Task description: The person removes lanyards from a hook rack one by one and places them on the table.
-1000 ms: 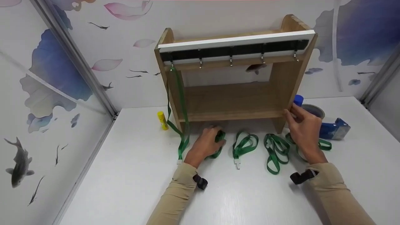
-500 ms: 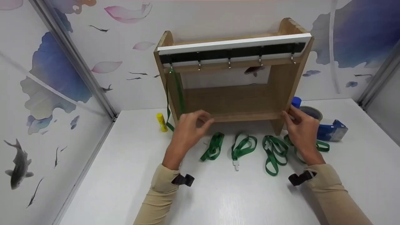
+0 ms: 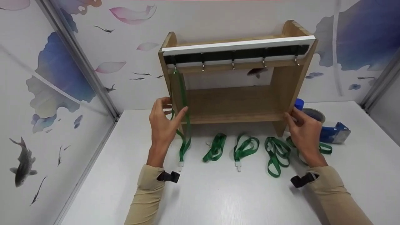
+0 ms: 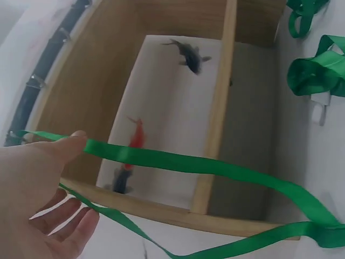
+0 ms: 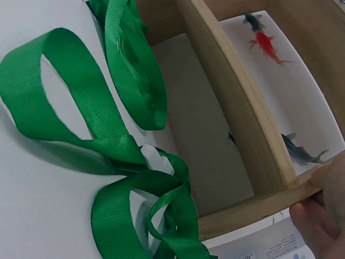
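Note:
My right hand (image 3: 305, 132) pinches the right side panel of a wooden shelf (image 3: 231, 119), thumb in front and fingers behind. Around the left panel, my left hand (image 3: 162, 128) is spread, its thumb apart from the fingers. In the left wrist view that thumb touches a green lanyard (image 4: 156, 158), while the fingers are near its other strand; firm contact with the panel cannot be told. This lanyard hangs from the leftmost hook (image 3: 175, 68), its white clip (image 3: 180, 165) low by the table. More folded lanyards lie in front: one (image 3: 215, 147), another (image 3: 245, 149), a third (image 3: 276, 153).
One more lanyard (image 3: 325, 148) lies partly behind the right hand. Right of the shelf stand a blue-capped item (image 3: 299, 103), a roll of tape (image 3: 315, 115) and a blue tape dispenser (image 3: 336, 132). Several hooks line the black strip (image 3: 218, 57). Patterned walls enclose the white table (image 3: 225, 200).
My left hand has left the folded lanyard on the table and moved left and up to the shelf's left panel and the hanging lanyard. My right hand keeps its hold on the right panel.

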The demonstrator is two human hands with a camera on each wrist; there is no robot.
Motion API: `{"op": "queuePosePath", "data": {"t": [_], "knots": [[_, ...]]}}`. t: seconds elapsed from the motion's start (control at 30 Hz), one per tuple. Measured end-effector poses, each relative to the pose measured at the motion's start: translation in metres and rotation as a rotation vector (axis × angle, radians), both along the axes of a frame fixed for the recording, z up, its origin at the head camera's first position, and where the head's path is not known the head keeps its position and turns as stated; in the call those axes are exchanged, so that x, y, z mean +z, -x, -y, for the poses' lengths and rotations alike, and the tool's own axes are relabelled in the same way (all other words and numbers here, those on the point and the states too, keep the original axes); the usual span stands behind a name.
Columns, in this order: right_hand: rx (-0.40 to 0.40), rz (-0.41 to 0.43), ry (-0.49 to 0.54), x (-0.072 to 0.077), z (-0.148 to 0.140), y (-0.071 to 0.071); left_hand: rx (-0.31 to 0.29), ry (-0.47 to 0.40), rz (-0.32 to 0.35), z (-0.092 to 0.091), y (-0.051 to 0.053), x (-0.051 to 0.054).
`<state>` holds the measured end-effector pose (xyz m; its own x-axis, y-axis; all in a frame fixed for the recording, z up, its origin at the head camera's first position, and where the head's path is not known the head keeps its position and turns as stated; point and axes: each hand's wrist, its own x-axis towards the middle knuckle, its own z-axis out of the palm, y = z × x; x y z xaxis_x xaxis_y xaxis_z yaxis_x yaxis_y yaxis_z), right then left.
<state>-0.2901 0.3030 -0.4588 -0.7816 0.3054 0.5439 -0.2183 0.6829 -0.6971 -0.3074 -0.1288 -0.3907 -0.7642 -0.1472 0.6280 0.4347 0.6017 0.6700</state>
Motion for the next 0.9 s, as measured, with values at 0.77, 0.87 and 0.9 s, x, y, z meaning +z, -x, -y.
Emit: {"op": "queuePosePath", "data": {"t": [0.77, 0.87, 0.9], "knots": [[0.0, 0.008, 0.016, -0.001, 0.0, 0.0, -0.14, -0.014, 0.068, -0.016, 0.004, -0.014], [0.002, 0.006, 0.018, -0.001, 0.0, 0.0, -0.152, -0.015, 0.052, -0.017, 0.004, -0.015], [0.004, 0.005, 0.018, -0.001, 0.0, 0.0, -0.153, -0.018, 0.043, -0.017, 0.004, -0.015]]}}
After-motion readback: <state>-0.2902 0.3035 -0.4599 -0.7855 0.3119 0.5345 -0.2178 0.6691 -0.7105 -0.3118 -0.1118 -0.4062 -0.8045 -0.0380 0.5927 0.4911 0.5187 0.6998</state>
